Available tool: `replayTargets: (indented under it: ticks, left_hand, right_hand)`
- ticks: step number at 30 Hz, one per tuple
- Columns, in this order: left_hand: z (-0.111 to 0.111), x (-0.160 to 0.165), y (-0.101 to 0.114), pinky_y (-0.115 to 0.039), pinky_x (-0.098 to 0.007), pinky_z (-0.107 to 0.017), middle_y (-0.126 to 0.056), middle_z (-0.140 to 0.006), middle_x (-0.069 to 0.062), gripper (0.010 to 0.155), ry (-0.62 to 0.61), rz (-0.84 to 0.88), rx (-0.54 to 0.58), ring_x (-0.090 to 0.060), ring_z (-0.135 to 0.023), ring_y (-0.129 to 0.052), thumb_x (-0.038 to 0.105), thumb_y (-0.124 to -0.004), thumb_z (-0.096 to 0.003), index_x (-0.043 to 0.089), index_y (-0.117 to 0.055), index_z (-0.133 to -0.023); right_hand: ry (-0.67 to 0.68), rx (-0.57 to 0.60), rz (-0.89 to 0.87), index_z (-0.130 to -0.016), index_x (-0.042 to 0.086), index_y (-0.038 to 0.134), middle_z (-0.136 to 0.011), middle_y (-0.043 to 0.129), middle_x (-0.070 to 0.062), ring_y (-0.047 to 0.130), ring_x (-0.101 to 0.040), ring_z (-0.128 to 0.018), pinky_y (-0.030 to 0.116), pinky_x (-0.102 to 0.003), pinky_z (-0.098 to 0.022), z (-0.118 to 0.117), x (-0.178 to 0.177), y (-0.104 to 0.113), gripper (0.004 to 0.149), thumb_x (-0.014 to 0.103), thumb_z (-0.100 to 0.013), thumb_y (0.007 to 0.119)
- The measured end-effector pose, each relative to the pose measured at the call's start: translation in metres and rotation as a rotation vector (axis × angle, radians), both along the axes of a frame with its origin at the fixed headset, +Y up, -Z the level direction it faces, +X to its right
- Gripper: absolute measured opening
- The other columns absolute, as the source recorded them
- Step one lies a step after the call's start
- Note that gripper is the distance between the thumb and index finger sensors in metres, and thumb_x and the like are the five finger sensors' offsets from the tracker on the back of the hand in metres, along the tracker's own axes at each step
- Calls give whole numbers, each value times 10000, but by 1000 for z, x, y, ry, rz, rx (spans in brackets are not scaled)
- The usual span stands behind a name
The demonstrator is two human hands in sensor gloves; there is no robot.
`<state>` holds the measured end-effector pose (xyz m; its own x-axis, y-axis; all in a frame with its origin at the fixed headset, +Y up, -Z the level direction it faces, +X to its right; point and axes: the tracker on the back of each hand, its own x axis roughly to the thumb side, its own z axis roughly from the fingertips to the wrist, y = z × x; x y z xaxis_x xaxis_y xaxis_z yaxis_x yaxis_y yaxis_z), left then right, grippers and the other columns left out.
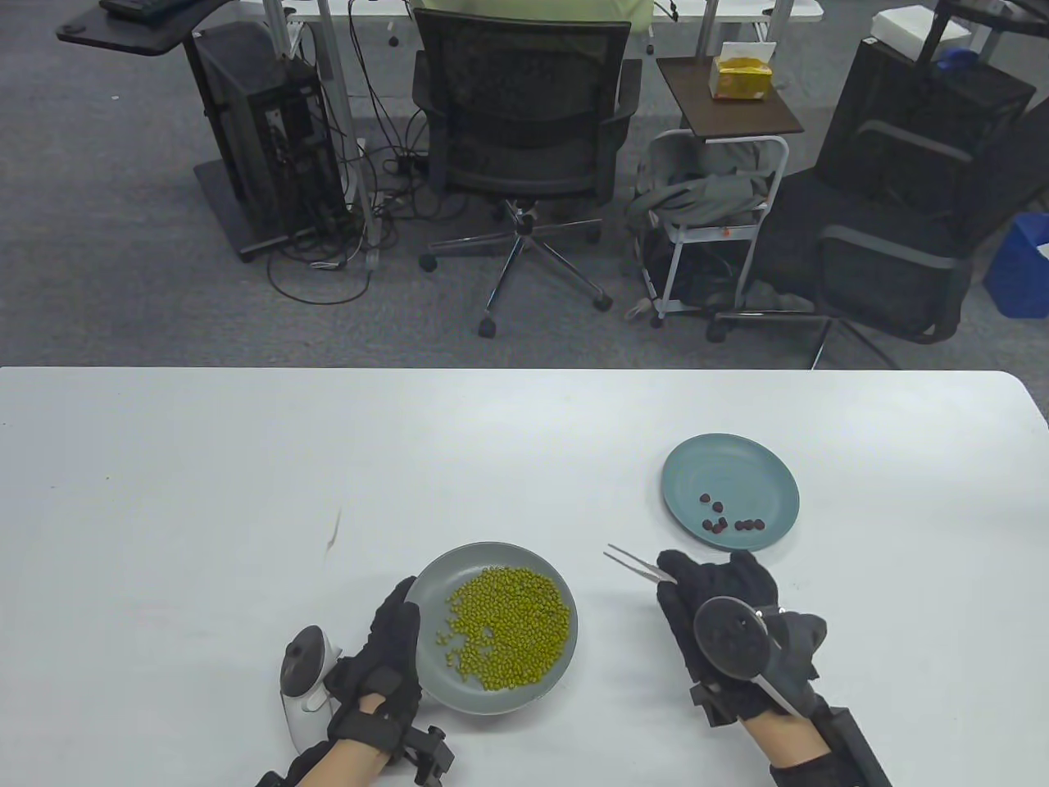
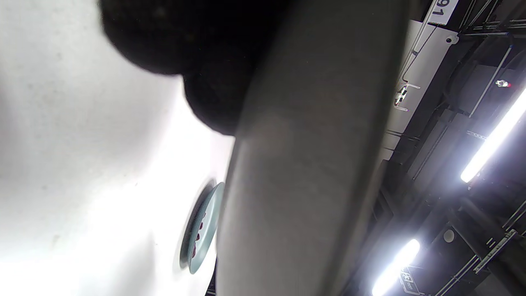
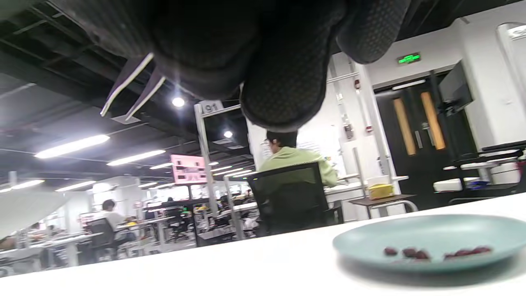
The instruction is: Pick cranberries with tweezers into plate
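Resting on the white worktop (image 1: pixel 205 459), the left hand (image 1: pixel 383 656) lies against the left rim of the grey plate (image 1: pixel 432 680), fingers laid along the rim's outer edge; whether they clamp the rim cannot be told. This plate holds a heap of small green beans (image 1: pixel 508 627), spread mostly over its right half. In the left wrist view the grey plate (image 2: pixel 304 164) fills the centre as a broad blurred band, with the black gloved fingers (image 2: pixel 172 37) above it.

The right hand (image 1: pixel 721 611) is closed around metal tweezers (image 1: pixel 635 564). The tweezers project from the hand toward the upper left, tips slightly apart and clear of the worktop surface; nothing visible is held between the tips. In the right wrist view the two tweezer prongs (image 3: pixel 129 84) extend down-left from the gloved fingers (image 3: pixel 283 90).

The teal plate (image 1: pixel 762 467) sits just beyond the right hand, to its upper right, well apart from the grey plate. Several dark red cranberries (image 1: pixel 725 520) lie clustered in its near portion. The right wrist view shows the same cranberries (image 3: pixel 431 251) in a row on the teal plate (image 3: pixel 411 236).
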<state>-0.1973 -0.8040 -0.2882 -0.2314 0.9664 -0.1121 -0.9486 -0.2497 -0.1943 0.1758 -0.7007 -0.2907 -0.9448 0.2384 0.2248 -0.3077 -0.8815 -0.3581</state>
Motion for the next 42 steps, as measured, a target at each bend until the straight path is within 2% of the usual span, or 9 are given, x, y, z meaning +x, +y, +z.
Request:
replayTargets:
  ticks: [8,14,21,27,28,30,34,39,42]
  left_hand:
    - [0,3,-2,-894,-332,-257,-657,-959,-79,614,-24,-22,-13,-252,-441,-1035,479,-549,-546,208,-313,-1044]
    - [-3,-7,1,-906,-347,-211,-738,-891,-105,601,46,-148,-80,-255,-390,-1062,447,-581,-540,184,-368,-1037]
    - [-49,-46,7,-905,-327,-124,-839,-812,-84,583,110,-420,-153,-228,-271,-1080,437,-608,-534,187,-433,-1032]
    - [-94,-89,-2,-905,-332,-161,-865,-783,-62,580,199,-460,-229,-219,-292,-1075,444,-619,-534,208,-442,-1033]
    - [-99,-95,-4,-902,-341,-165,-871,-778,-61,581,225,-461,-287,-227,-292,-1074,443,-627,-527,215,-452,-1032]
    - [-109,-103,-5,-891,-367,-185,-856,-790,-84,581,210,-461,-313,-256,-313,-1062,435,-636,-529,221,-445,-1034]
    - [-119,-110,-2,-906,-342,-156,-883,-764,-76,580,264,-604,-343,-228,-283,-1077,445,-637,-520,220,-472,-1029]
    - [-121,-119,-4,-907,-326,-98,-922,-738,-81,589,267,-601,-461,-202,-204,-1085,436,-665,-516,169,-505,-1017]
    - [-118,-122,5,-900,-375,-206,-836,-828,-89,628,246,-708,-448,-279,-349,-1069,440,-681,-512,170,-447,-1029]
  right_hand:
    - [66,20,-42,-835,351,715,-561,872,188,907,-103,-635,521,-480,-744,13,-3,-6,494,528,-377,660]
    - [61,9,-39,-835,352,716,-563,873,186,905,-102,-640,518,-484,-745,10,2,-9,493,526,-377,661]
    - [21,-18,-40,-829,351,725,-559,879,185,908,-103,-640,517,-480,-748,-1,17,-15,491,528,-375,667]
    - [22,-44,-18,-826,345,734,-557,884,181,911,-104,-637,517,-482,-750,-5,18,-18,486,522,-377,670]
    - [26,-47,-14,-825,346,735,-556,884,180,912,-104,-637,517,-480,-751,-6,17,-19,485,522,-377,671]
    - [33,-46,-8,-826,344,735,-556,885,180,912,-104,-636,518,-481,-750,-7,16,-19,486,521,-378,671]
    - [42,-49,2,-824,343,739,-553,887,178,913,-106,-634,519,-481,-750,-7,14,-20,485,520,-378,672]
    - [53,-50,10,-824,344,741,-553,889,176,916,-103,-630,523,-479,-748,-7,13,-20,486,523,-377,671]
    - [55,-48,15,-823,344,743,-552,889,175,916,-103,-628,526,-479,-745,-4,11,-18,486,525,-377,671]
